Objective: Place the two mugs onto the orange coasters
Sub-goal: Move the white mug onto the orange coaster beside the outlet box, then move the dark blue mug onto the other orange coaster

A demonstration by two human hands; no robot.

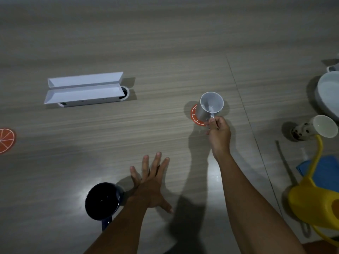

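Fingers of the right hand (218, 130) pinch the handle of the white mug (210, 107), which sits on an orange coaster (194, 116) at 1 o'clock. Left hand (150, 184) lies spread flat on the surface (165, 52) — the dark mug (101, 200) just beside it at 7 o'clock, the second orange coaster (5, 140) well apart at 9 o'clock.

Bench (165, 43): grey-brown wood-grain laminate, grain running left to right, filling nearly the whole frame. Thin seam (244, 99) runs diagonally down the right half. White cable box (83, 90), both flaps open, sits in the upper left over a round grommet. Lighting dim; bright glare patch (80, 194) at lower centre, hard dark shadows cast on the surface. Reddish-brown strip at the lower right corner, unclear what.
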